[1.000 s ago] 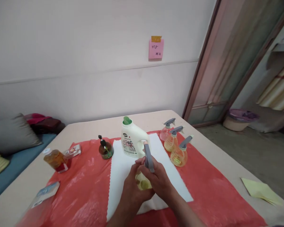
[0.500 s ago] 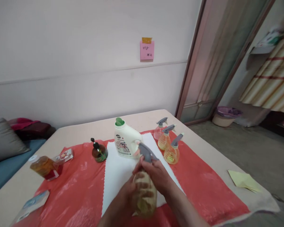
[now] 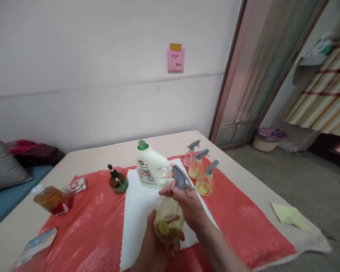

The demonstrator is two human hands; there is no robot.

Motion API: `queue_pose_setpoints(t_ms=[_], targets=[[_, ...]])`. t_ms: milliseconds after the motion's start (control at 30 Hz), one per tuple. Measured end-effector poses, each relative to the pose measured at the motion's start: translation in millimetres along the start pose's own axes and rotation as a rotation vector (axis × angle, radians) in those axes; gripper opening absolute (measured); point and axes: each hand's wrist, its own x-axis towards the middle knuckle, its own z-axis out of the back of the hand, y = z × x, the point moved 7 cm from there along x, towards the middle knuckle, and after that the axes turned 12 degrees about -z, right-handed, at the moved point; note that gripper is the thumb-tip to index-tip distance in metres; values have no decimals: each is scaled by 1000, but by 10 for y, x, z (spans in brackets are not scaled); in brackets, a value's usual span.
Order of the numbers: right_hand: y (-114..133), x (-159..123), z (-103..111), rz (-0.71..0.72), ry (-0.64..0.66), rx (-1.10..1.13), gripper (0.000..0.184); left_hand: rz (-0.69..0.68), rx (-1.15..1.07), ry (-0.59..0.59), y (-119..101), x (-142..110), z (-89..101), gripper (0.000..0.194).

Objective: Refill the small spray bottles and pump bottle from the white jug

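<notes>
I hold a small clear yellowish spray bottle (image 3: 167, 221) above a white cloth (image 3: 143, 211). My left hand (image 3: 155, 247) cups the round body from below, fingers wrapped round it. My right hand (image 3: 188, 207) is closed round the neck just under the grey trigger head (image 3: 180, 178), whose nozzle points left toward a cream detergent jug (image 3: 151, 168) with a green cap. Three more spray bottles (image 3: 201, 173) with grey heads stand in a row to the right of the cloth.
A red plastic sheet (image 3: 87, 230) covers the beige table (image 3: 107, 151). A dark pump bottle (image 3: 117, 180), an amber bottle (image 3: 49, 198) lying on its side and packets sit at the left. Yellow paper (image 3: 290, 215) lies near the right edge. A wall stands behind, a doorway at right.
The spray bottle has been lifted and tipped toward me, its base now facing the camera. My left hand slid under the body. The view shifted right early on.
</notes>
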Motion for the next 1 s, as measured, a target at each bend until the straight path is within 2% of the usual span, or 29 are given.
queue_pose_setpoints(t_ms=[33, 100, 133, 233, 300, 400, 500, 600, 767, 867, 933, 1000], targets=[[-3, 6, 7, -6, -2, -14, 25, 89, -30, 4, 41, -15, 3, 77], [11, 18, 55, 12, -76, -22, 29, 104, -54, -32, 31, -9, 23, 78], [20, 24, 85, 27, -127, -6, 32, 38, -37, -73, -14, 12, 47, 75], [-1, 40, 128, 49, -229, 107, 36, -303, 100, -208, -229, 48, 121, 72], [-30, 46, 127, 59, -272, 158, 35, -404, 149, -246, -282, 44, 129, 74], [-30, 54, 100, 87, -260, 198, 32, -278, 53, -237, -210, 62, 116, 58], [65, 54, 136, 157, -192, 310, 26, -195, -6, -308, -238, 49, 165, 43], [185, 55, 302, 212, -199, 373, 27, -257, -11, -373, -390, 33, 235, 35], [353, 48, 666, 278, -241, 373, 29, -303, -38, -381, -621, 4, 332, 23], [415, 8, 928, 310, -381, 238, 32, -378, -116, -397, -796, -28, 406, 15], [392, 30, 1039, 256, -488, -48, 34, -431, -157, -395, -896, -49, 436, 15], [267, 131, 1055, 142, -508, -395, 32, -465, -173, -354, -955, -56, 429, 23]])
